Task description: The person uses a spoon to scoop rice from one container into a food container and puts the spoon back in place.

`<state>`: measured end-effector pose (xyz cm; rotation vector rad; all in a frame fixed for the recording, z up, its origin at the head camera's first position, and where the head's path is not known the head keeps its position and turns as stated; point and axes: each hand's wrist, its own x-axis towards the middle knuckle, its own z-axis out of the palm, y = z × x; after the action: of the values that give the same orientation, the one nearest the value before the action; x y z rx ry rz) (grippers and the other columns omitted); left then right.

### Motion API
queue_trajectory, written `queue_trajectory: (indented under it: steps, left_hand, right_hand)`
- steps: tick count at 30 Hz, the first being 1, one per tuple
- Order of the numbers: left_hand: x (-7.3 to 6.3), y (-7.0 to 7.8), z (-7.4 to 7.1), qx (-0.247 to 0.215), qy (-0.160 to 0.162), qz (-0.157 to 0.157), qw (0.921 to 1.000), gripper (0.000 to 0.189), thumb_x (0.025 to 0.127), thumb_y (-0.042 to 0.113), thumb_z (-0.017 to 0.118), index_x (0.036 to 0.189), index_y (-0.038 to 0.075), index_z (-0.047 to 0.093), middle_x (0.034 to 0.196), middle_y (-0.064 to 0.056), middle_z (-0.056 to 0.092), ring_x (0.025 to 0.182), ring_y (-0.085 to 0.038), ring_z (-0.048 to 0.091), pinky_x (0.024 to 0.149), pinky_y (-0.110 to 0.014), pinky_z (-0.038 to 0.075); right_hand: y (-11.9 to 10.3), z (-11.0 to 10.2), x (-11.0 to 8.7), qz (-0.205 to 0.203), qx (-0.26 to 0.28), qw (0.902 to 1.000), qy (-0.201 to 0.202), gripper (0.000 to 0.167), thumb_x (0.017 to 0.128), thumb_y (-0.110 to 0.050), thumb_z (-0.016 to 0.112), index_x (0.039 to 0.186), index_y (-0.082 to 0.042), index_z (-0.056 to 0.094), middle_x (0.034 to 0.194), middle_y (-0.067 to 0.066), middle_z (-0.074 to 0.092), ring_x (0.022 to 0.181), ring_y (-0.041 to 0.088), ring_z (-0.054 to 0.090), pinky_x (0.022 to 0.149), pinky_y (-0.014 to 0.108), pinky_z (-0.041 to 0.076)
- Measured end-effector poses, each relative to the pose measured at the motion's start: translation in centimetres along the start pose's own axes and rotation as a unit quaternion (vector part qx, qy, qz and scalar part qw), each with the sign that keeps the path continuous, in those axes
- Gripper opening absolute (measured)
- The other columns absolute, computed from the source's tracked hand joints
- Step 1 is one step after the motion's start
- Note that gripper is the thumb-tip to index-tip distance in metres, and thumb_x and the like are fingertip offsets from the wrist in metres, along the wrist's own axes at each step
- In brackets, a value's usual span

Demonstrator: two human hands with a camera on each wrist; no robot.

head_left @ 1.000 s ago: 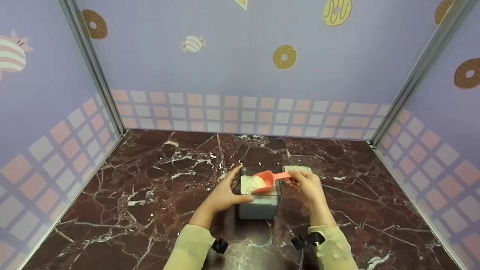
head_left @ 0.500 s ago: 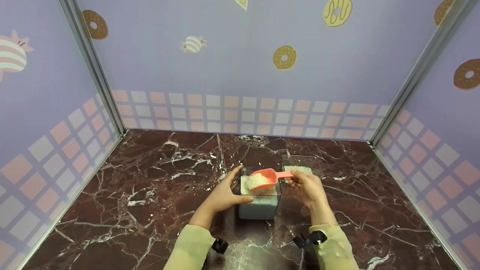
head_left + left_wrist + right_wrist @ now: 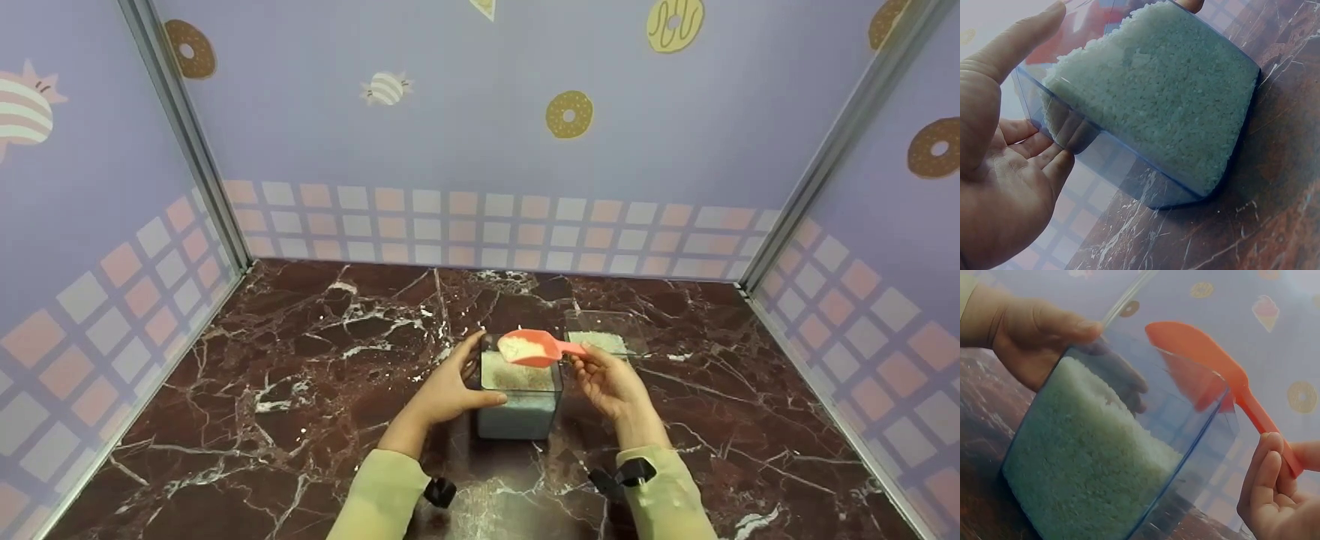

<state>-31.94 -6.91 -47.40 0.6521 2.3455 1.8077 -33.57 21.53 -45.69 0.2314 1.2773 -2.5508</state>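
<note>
A clear square-sided container of white rice stands on the dark marbled table. My left hand grips its left side, thumb along the near rim and fingers spread round the far side. In the left wrist view the thumb and fingers straddle a corner of the clear wall. My right hand pinches the handle of an orange-red scoop between thumb and fingers. Rice lies in the scoop's bowl, which is held over the container's far part. The right wrist view shows the scoop at rim height, above the rice.
Behind my right hand sits a second clear container, also with rice in it. Loose grains lie scattered on the marbled table to the left. Purple panels with printed sweets enclose the back and both sides.
The scoop has come up out of the rice in the container, carrying rice, and has levelled and shifted toward the far rim. My left hand and the container have stayed put.
</note>
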Motion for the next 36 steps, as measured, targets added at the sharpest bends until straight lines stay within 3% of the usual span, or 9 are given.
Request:
queue_trajectory:
  steps: [7,13,22,25,28,32,36]
  left_hand:
    - [-0.1,0.0,-0.1,0.01,0.001,-0.008,0.9999,0.113,0.077,0.032,0.091,0.164,0.012,0.023,0.17,-0.019,0.024,0.153,-0.042,0.033,0.127,-0.052,0.03]
    - [-0.1,0.0,0.0,0.001,-0.002,-0.007,1.0,0.113,0.077,0.032,0.091,0.165,0.013,0.022,0.17,-0.019,0.023,0.154,-0.042,0.032,0.128,-0.051,0.03]
    - [0.0,0.0,0.1,-0.008,0.002,-0.005,1.0,0.113,0.076,0.025,0.091,0.164,0.01,0.022,0.169,-0.021,0.026,0.153,-0.041,0.033,0.128,-0.048,0.03]
    - [0.0,-0.1,0.1,0.002,0.007,-0.005,1.0,0.112,0.076,0.028,0.091,0.164,0.01,0.023,0.168,-0.02,0.028,0.153,-0.041,0.034,0.127,-0.049,0.031]
    - [0.0,-0.1,0.0,0.006,0.009,-0.005,0.9999,0.112,0.076,0.03,0.091,0.164,0.011,0.023,0.168,-0.019,0.029,0.153,-0.041,0.035,0.127,-0.049,0.031]
    - [0.1,-0.1,0.0,-0.001,0.006,0.004,1.0,0.113,0.076,0.027,0.091,0.164,0.008,0.023,0.167,-0.023,0.028,0.151,-0.043,0.036,0.127,-0.05,0.032]
    - [0.1,-0.1,0.0,-0.005,0.005,0.005,1.0,0.113,0.076,0.026,0.092,0.163,0.007,0.023,0.167,-0.024,0.028,0.151,-0.042,0.036,0.127,-0.05,0.032]
  right_hand:
    - [-0.7,-0.1,-0.3,0.012,0.029,0.9993,-0.022,0.042,0.111,-0.011,0.037,0.085,-0.001,0.069,0.075,0.004,0.068,0.063,0.006,0.061,0.058,0.01,0.053]
    - [-1.8,-0.5,-0.8,0.006,0.059,0.9981,-0.018,0.045,0.111,-0.014,0.037,0.082,0.0,0.068,0.072,0.005,0.069,0.061,0.007,0.062,0.056,0.01,0.053]
    - [-4.0,-3.0,-1.4,-0.07,0.125,0.9894,0.022,0.046,0.11,-0.015,0.042,0.077,0.001,0.069,0.07,0.008,0.068,0.059,0.01,0.064,0.055,0.011,0.054]
    - [-4.5,-4.1,-1.5,-0.098,0.152,0.9817,0.06,0.041,0.108,-0.013,0.047,0.077,0.003,0.069,0.07,0.009,0.068,0.059,0.012,0.066,0.054,0.013,0.055]
    - [-4.6,-4.9,-1.4,-0.133,0.15,0.9707,0.132,0.036,0.105,-0.012,0.055,0.075,0.001,0.071,0.068,0.008,0.068,0.058,0.011,0.066,0.053,0.014,0.055]
    - [-4.1,-5.7,-0.8,-0.191,0.086,0.9486,0.237,0.033,0.103,-0.014,0.062,0.073,-0.006,0.073,0.067,0.002,0.069,0.058,0.006,0.065,0.056,0.014,0.056]
    - [-3.4,-6.0,-0.1,-0.237,-0.017,0.9216,0.307,0.029,0.103,-0.017,0.062,0.076,-0.009,0.069,0.064,-0.005,0.069,0.057,0.002,0.064,0.059,0.013,0.056]
